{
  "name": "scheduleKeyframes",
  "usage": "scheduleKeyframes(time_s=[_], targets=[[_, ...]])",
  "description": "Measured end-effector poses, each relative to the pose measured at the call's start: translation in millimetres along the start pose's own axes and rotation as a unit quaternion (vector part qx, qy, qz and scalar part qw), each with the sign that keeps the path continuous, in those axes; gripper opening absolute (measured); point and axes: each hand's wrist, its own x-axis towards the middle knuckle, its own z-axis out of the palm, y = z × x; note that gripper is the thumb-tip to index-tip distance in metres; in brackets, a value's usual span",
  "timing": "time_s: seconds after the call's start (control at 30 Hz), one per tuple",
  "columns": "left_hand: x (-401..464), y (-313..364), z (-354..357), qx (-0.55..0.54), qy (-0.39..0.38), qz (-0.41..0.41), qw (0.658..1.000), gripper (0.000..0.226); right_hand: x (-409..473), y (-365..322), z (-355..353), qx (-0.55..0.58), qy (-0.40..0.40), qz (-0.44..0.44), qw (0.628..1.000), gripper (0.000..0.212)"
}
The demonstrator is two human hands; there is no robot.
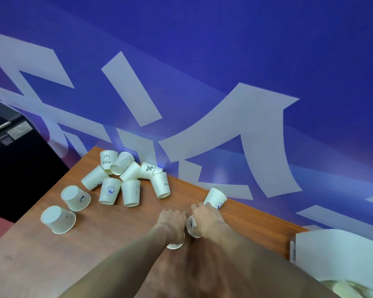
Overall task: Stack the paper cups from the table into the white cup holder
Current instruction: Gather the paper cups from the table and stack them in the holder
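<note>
Both hands are low over the near-middle of the desk (pixel 108 250). Left hand (pixel 173 222) grips one cup (pixel 174 245), fingers curled over it; only its rim shows under the wrist. Right hand (pixel 209 220) holds a second cup (pixel 192 226), fingers wrapped over its top side. The two cups sit just beside each other, so this looks like nesting one into the other before anything goes to the holder.

Third cup (pixel 215 197) lies tilted just past the right fingertips, near the far edge; can't tell if they touch it.

Loose pile (pixel 125 179) sits at the far left corner, most cups tipped or leaning on each other. Two upside-down cups (pixel 75 197) (pixel 58 219) stand apart along the left edge.

White holder: possibly the white block (pixel 336 254) off the right edge, but no opening is visible, so not sure.

To do the step well, my read:
- align rims and axes before pushing, paper walls crush easily
- hold by the sides, light squeeze, so the mouth stays round
- seat until it stops, don't jam, or they wedge
- keep all mouths facing one way so the stack drops in clean
- take the near tilted cup next, then work the pile from its outer edge to avoid rolling cups off the desk
</note>
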Motion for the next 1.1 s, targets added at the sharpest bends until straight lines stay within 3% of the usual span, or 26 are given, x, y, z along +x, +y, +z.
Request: scheduleKeyframes(time_s=[0.2, 0.37, 0.47, 0.57, 0.67, 0.73, 0.8, 0.87, 1.1], targets=[[-15.9, -4.6, -6.0, -0.06, 0.002, -0.025, 0.998, 0.061, -24.8, 4.3, -12.1, 0.046, 0.002, 0.053, 0.998, 0.059], [-36.2, -10.0, -18.1, -0.165, 0.008, -0.066, 0.984, 0.064, -49.1, 15.0, -11.3, 0.183, 0.023, 0.13, 0.974, 0.078], [-45.1, -11.6, -26.7, -0.28, 0.02, -0.093, 0.955, 0.067, -63.4, 20.5, -12.7, 0.304, 0.039, 0.162, 0.938, 0.097], [-53.3, -7.9, -36.8, -0.426, 0.039, -0.116, 0.896, 0.073, -80.2, 25.5, -17.8, 0.383, 0.056, 0.165, 0.907, 0.11], [-64.1, -0.9, -46.2, -0.543, 0.001, -0.103, 0.834, 0.079, -98.6, 33.5, -24.3, 0.436, 0.087, 0.146, 0.884, 0.098], [-74.3, 4.9, -51.6, -0.567, -0.04, -0.075, 0.819, 0.088, -112.5, 38.9, -29.2, 0.458, 0.096, 0.132, 0.874, 0.088], [-82.5, 12.1, -55.2, -0.573, -0.076, -0.039, 0.815, 0.086, -123.4, 44.7, -31.6, 0.471, 0.098, 0.128, 0.867, 0.07], [-88.9, 23.0, -57.5, -0.579, -0.089, -0.012, 0.81, 0.07, -134.6, 52.6, -29.4, 0.488, 0.1, 0.125, 0.858, 0.061], [-79.9, 55.7, -49.9, -0.514, -0.007, 0.024, 0.858, 0.037, -166.7, 87.1, -5.3, 0.495, 0.128, 0.136, 0.848, 0.038]])
